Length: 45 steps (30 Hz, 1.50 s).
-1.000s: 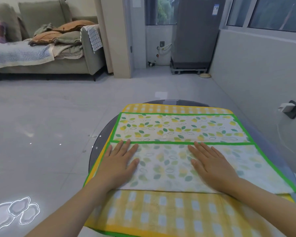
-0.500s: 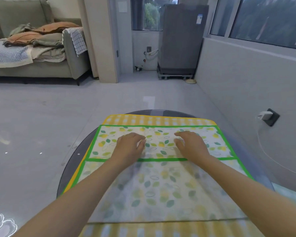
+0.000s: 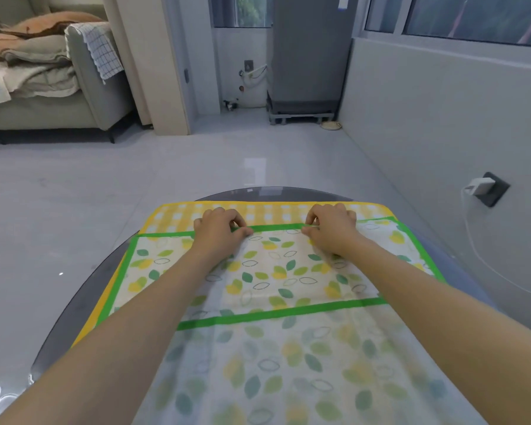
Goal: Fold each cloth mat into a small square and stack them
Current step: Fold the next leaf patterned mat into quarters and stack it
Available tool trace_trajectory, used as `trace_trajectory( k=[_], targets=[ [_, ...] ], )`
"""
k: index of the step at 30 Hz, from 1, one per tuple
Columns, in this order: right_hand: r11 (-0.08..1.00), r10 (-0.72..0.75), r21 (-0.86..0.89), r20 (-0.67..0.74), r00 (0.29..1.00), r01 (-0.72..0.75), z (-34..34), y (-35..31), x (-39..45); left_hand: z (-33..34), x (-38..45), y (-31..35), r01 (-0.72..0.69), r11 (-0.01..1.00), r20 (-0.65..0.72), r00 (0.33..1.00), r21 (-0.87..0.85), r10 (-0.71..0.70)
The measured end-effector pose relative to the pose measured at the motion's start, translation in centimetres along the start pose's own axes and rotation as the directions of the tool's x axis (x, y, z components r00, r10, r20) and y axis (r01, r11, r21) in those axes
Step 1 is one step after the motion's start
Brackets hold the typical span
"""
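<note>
A leaf-print cloth mat with a green border (image 3: 276, 271) lies on top of a yellow checked mat (image 3: 178, 214), both spread over a round grey glass table (image 3: 74, 305). The leaf mat's near part is folded over, its pale underside facing up. At the leaf mat's far green edge, my left hand (image 3: 219, 230) and my right hand (image 3: 330, 227) each pinch the border with curled fingers, about a hand's width apart.
A wall with a socket and white charger (image 3: 482, 188) runs close along the right. A grey sofa piled with blankets (image 3: 52, 78) stands far left, a grey appliance (image 3: 307, 56) at the back. Tiled floor lies beyond the table.
Both hands left the folded near part, slid forward across the leaf mat to its far green edge, and curled from flat pressing into pinching the border.
</note>
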State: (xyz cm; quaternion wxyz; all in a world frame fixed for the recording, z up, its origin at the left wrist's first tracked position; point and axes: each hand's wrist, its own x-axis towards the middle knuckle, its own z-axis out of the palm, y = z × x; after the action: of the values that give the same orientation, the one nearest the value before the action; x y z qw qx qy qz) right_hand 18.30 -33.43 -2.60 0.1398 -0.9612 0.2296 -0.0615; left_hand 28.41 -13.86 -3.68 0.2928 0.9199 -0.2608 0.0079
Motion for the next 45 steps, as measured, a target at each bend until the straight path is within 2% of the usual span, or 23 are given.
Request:
trace_trajectory(
  k=[3,7,10,15,18,23,27,30,34,45],
  targets=[
    [1.000,0.004,-0.011,0.021,1.000,-0.004,-0.8,0.0,-1.0,-0.3,-0.8,0.7,-0.003,0.997,-0.006,1.000,-0.072,0.003],
    [0.987,0.009,0.158,-0.014,1.000,-0.007,-2.7,0.4,-3.8,-2.1,-2.7,2.4,-0.002,0.978,-0.004,1.000,-0.211,0.001],
    [0.970,-0.032,0.236,-0.095,0.995,0.053,-5.7,0.5,-6.5,-4.7,-4.4,4.1,-0.034,0.958,-0.016,0.999,-0.283,0.031],
    [0.955,-0.147,0.237,-0.150,0.978,0.180,-10.6,-0.2,-12.2,-10.3,-9.3,7.5,-0.155,0.967,-0.024,0.988,-0.200,0.154],
    [0.936,-0.208,0.251,-0.167,0.964,0.245,-12.5,-0.7,-16.2,-13.0,-12.9,8.7,-0.178,0.972,0.004,0.984,-0.154,0.180],
    [0.928,-0.336,0.136,-0.098,0.937,0.347,-13.8,-0.3,-22.4,-14.9,-19.4,9.5,-0.201,0.970,0.057,0.976,-0.135,0.211],
    [0.914,-0.373,0.157,-0.035,0.927,0.373,-12.7,0.6,-26.1,-14.2,-23.7,9.0,-0.205,0.969,0.124,0.967,-0.138,0.222],
    [0.908,-0.360,0.219,-0.035,0.932,0.358,-11.2,1.5,-27.9,-12.6,-26.2,8.1,-0.172,0.972,0.177,0.964,-0.162,0.200],
    [0.895,-0.372,0.280,0.033,0.928,0.349,-9.1,2.5,-29.4,-10.3,-28.4,6.6,-0.166,0.973,0.253,0.946,-0.158,0.203],
    [0.914,-0.382,0.226,0.194,0.903,0.338,-6.0,3.4,-31.0,-7.6,-29.7,3.8,-0.181,0.973,0.366,0.904,-0.145,0.223]
  ],
)
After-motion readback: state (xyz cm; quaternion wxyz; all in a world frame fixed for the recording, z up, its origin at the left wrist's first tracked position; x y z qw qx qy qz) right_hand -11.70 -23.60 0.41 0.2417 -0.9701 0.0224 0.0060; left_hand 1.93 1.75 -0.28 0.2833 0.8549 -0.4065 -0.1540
